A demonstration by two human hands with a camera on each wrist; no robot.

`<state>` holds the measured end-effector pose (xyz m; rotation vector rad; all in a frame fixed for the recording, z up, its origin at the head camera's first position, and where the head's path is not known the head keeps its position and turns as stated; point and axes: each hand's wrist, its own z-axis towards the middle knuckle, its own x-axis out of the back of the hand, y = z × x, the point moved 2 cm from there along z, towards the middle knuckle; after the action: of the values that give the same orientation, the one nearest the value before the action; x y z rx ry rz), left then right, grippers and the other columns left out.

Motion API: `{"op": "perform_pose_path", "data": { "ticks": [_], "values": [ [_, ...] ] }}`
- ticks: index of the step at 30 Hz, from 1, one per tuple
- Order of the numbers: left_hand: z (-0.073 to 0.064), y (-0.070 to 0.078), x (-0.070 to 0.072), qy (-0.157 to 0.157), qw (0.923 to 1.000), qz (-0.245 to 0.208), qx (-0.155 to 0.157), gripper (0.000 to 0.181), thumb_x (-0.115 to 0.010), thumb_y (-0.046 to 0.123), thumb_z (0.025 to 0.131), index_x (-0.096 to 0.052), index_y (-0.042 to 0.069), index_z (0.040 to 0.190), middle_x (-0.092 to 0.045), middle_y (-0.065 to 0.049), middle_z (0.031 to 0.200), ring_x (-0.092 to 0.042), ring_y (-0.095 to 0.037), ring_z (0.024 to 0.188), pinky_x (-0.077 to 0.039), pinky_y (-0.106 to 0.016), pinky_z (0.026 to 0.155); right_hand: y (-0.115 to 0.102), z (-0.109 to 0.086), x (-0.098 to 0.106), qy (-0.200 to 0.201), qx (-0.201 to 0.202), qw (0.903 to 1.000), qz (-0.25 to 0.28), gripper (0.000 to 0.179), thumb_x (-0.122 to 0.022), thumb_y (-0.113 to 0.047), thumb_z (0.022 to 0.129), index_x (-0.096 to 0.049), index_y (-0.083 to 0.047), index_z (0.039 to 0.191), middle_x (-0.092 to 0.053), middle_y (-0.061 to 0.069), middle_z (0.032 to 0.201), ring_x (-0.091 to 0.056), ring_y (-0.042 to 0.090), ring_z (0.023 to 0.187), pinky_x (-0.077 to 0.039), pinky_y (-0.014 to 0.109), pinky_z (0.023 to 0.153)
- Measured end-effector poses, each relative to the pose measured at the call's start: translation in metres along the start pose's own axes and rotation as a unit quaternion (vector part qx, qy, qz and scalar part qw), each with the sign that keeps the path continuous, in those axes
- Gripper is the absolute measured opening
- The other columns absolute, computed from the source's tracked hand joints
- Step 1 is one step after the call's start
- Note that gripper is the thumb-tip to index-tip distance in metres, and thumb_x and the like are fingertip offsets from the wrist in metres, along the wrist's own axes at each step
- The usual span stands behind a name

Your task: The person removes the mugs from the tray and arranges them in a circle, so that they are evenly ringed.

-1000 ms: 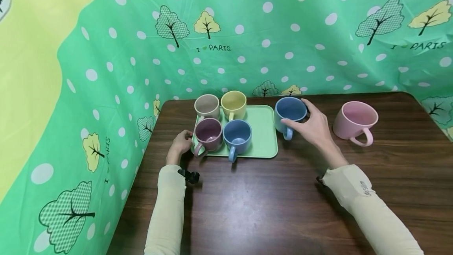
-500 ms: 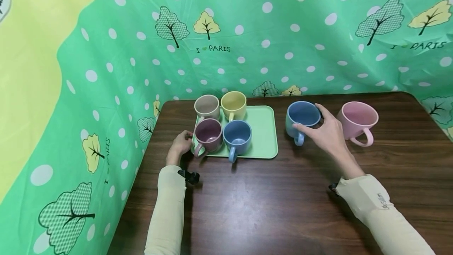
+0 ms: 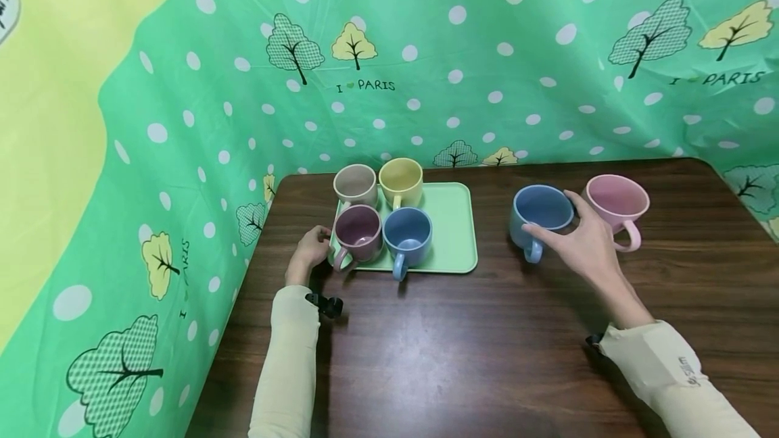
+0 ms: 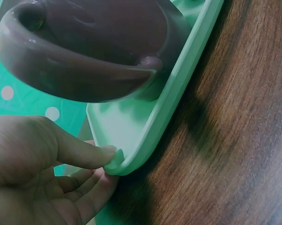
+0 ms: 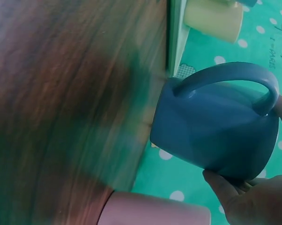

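Observation:
My right hand grips a blue mug between thumb and fingers, its handle toward me, to the right of the tray. In the right wrist view this mug shows its side and handle, with thumb and fingers at opposite sides near the rim. At the left, my left hand pinches the near-left corner of the light green tray. The left wrist view has the thumb over the tray's rim and fingers below it. A purple mug and another blue mug stand on the tray's near side.
Behind them on the tray are a greyish beige mug and a yellow mug. A pink mug stands on the dark wooden table, just beyond my right hand. A green dotted cloth hangs behind the table.
My right hand has carried the blue mug rightward and a little nearer me, away from the tray's right edge toward the pink mug. The left hand and tray stay put.

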<state>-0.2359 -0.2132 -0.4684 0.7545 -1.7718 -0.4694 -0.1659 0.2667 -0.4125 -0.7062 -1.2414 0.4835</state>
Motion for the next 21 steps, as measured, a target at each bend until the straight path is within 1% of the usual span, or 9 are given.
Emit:
{"op": "perform_pose_path", "data": {
  "ticks": [3, 6, 11, 14, 19, 21],
  "values": [
    [0.0, 0.0, 0.0, 0.003, 1.0, 0.001, -0.001, 0.033, -0.04, 0.007, 0.094, -0.052, 0.003, 0.125, -0.057, -0.022, 0.119, -0.052, -0.031, 0.104, -0.042, -0.042, 0.089, 0.003, -0.003, 0.003, 0.006, -0.004, 1.0, -0.003, 0.102, -0.078, -0.054, 0.07, -0.03, -0.012, 0.15, -0.051, 0.027, 0.132, -0.051, 0.04, 0.108, -0.036, 0.054, 0.082],
    [0.001, 0.0, 0.0, 0.003, 1.0, 0.001, 0.0, 0.033, -0.04, 0.007, 0.094, -0.052, 0.003, 0.125, -0.057, -0.022, 0.12, -0.052, -0.031, 0.105, -0.042, -0.042, 0.089, 0.007, -0.005, 0.006, 0.01, -0.007, 0.9999, -0.003, 0.102, -0.079, -0.052, 0.07, -0.029, -0.012, 0.15, -0.05, 0.028, 0.133, -0.051, 0.043, 0.11, -0.035, 0.056, 0.083],
    [0.0, 0.0, -0.001, 0.005, 1.0, 0.004, -0.001, 0.033, -0.041, 0.007, 0.095, -0.052, 0.003, 0.125, -0.057, -0.021, 0.12, -0.052, -0.031, 0.105, -0.042, -0.042, 0.09, 0.015, -0.008, 0.011, 0.004, -0.015, 0.9999, 0.004, 0.105, -0.079, -0.05, 0.071, -0.025, -0.013, 0.152, -0.042, 0.026, 0.143, -0.049, 0.05, 0.117, -0.037, 0.062, 0.092],
    [0.001, 0.0, -0.001, 0.007, 1.0, 0.005, -0.001, 0.033, -0.041, 0.007, 0.095, -0.053, 0.003, 0.125, -0.057, -0.021, 0.119, -0.052, -0.03, 0.104, -0.042, -0.042, 0.089, 0.019, -0.01, 0.014, 0.003, -0.018, 0.9998, 0.005, 0.104, -0.079, -0.049, 0.072, -0.024, -0.014, 0.152, -0.039, 0.025, 0.145, -0.047, 0.052, 0.118, -0.039, 0.065, 0.09],
    [0.001, -0.001, -0.001, 0.007, 1.0, 0.005, -0.001, 0.032, -0.041, 0.007, 0.094, -0.053, 0.002, 0.124, -0.057, -0.021, 0.117, -0.052, -0.03, 0.103, -0.043, -0.041, 0.088, 0.024, -0.014, 0.02, 0.022, -0.018, 0.9996, -0.002, 0.099, -0.08, -0.047, 0.071, -0.031, -0.013, 0.15, -0.045, 0.027, 0.137, -0.046, 0.048, 0.116, -0.04, 0.065, 0.089],
    [0.001, -0.001, -0.001, 0.005, 1.0, 0.005, 0.0, 0.032, -0.041, 0.007, 0.094, -0.052, 0.002, 0.124, -0.057, -0.021, 0.118, -0.052, -0.03, 0.103, -0.043, -0.041, 0.088, 0.025, -0.017, 0.023, 0.026, -0.025, 0.9993, -0.009, 0.098, -0.08, -0.048, 0.071, -0.032, -0.012, 0.149, -0.046, 0.027, 0.136, -0.046, 0.047, 0.117, -0.039, 0.064, 0.09]
  ]
}}
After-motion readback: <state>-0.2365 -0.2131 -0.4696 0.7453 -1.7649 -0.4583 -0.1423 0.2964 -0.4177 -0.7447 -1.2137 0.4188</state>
